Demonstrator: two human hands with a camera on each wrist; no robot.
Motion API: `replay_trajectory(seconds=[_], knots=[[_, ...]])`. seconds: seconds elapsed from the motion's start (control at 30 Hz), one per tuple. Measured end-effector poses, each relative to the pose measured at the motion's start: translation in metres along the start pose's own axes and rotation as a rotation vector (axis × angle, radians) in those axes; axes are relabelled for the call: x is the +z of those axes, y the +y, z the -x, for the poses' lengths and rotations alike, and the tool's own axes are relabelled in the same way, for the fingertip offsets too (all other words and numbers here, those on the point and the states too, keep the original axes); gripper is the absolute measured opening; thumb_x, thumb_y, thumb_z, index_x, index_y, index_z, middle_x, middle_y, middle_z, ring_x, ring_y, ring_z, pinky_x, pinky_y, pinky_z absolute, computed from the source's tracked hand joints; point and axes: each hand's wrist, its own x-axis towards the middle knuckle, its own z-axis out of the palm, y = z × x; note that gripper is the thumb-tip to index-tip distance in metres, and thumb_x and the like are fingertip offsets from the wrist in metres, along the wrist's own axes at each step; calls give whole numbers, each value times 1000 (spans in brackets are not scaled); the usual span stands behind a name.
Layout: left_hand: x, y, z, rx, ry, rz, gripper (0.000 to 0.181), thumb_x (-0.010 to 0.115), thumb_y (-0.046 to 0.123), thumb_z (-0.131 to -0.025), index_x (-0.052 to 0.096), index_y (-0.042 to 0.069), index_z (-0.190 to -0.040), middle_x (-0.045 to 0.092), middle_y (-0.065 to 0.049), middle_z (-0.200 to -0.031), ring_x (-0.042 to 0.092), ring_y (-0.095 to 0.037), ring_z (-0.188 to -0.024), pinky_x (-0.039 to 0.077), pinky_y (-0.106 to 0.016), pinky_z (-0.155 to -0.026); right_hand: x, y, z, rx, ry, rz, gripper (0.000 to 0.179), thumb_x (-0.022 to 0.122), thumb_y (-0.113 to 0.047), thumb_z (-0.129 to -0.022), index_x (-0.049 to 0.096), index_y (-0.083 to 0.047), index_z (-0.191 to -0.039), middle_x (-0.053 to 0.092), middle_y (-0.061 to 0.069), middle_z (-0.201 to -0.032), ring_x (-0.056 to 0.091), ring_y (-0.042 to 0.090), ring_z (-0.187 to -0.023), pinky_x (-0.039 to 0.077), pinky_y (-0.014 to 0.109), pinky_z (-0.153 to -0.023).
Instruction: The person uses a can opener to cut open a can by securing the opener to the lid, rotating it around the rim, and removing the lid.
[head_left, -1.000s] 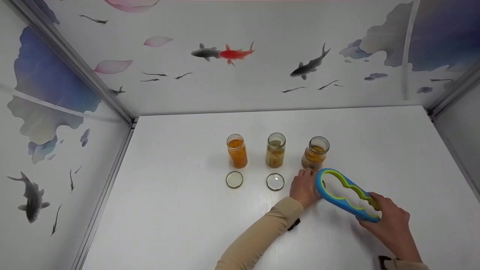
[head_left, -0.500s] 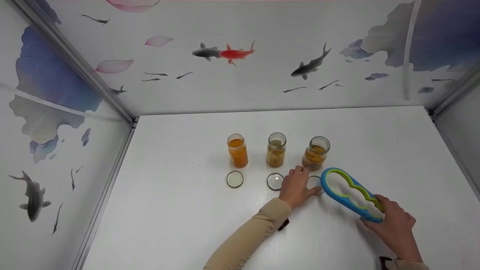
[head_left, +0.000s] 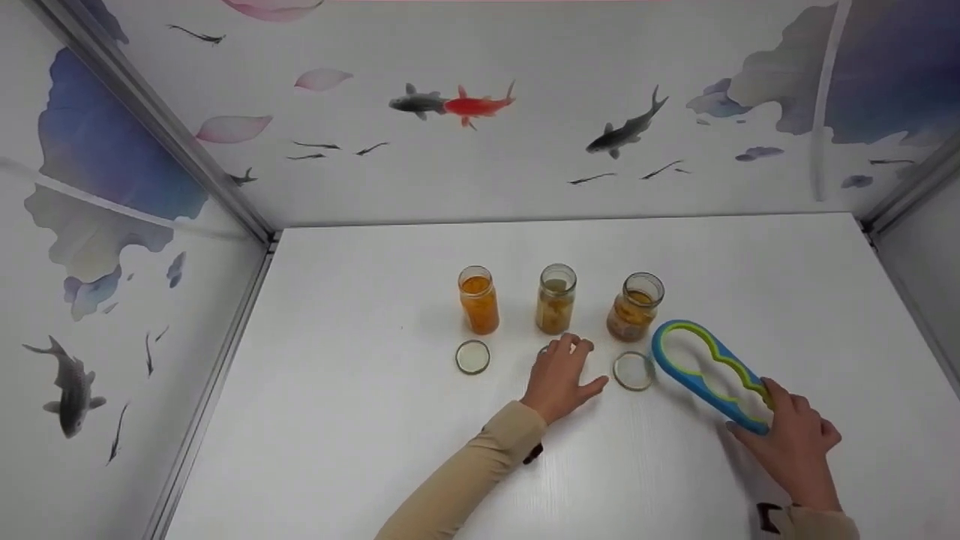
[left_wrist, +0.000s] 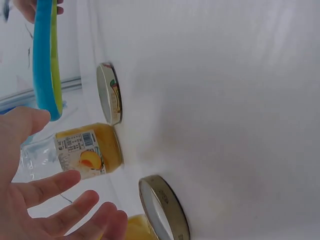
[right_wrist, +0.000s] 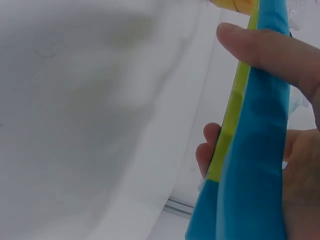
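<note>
My right hand (head_left: 799,442) grips one end of a blue and green jar opener (head_left: 703,391), a long loop with a scalloped inner edge, held tilted over the table. Fingers spread and holding nothing, my left hand (head_left: 559,382) hovers over the middle lid, which it mostly hides in the head view. To its right, the right lid (head_left: 634,371) lies on the table. In the left wrist view, two upturned lids (left_wrist: 172,210) show beside a jar with a fruit label (left_wrist: 85,155). Another lid (head_left: 472,358) lies farther left.
Three uncapped glass jars stand in a row behind the lids: an orange-filled jar (head_left: 480,307), a yellowish middle jar (head_left: 555,307) and a wider right jar (head_left: 634,315). Printed wall panels enclose the white table (head_left: 360,420) at the back and sides.
My left hand has moved left, away from the right lid, which now shows, and over the middle lid. The right hand and jar opener have shifted slightly to the right.
</note>
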Motion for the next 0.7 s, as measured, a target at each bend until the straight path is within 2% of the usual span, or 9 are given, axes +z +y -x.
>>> replay_trajectory(seconds=[0.17,0.33,0.57,0.7], knots=[[-11,-16,12,-21,5,21,43,69,39,-88,60,16,-123,53,-3,-119,52,-18,-105,48,-30,-84,2,-5,-11,79,-11,6,77,76,-14,-76,32,15,-133,38,41,-113,35,57,-102,14,68,-85],[-18,-30,22,-50,8,37,43,70,39,-88,61,17,-123,52,-4,-120,51,-19,-105,47,-31,-84,7,-6,-27,156,-37,22,75,72,-15,-79,31,16,-133,35,43,-115,32,60,-105,12,70,-89],[-21,-45,35,-67,24,17,45,72,38,-85,61,17,-124,53,-5,-119,53,-20,-103,49,-32,-82,19,0,-44,116,-36,7,67,64,-13,-82,31,19,-131,34,46,-114,31,63,-105,11,70,-89],[-25,-52,40,-86,32,17,45,73,38,-85,62,16,-123,54,-5,-117,53,-20,-103,49,-32,-84,25,-2,-51,140,-66,11,67,62,-15,-84,30,19,-132,34,46,-116,31,62,-106,12,70,-90]])
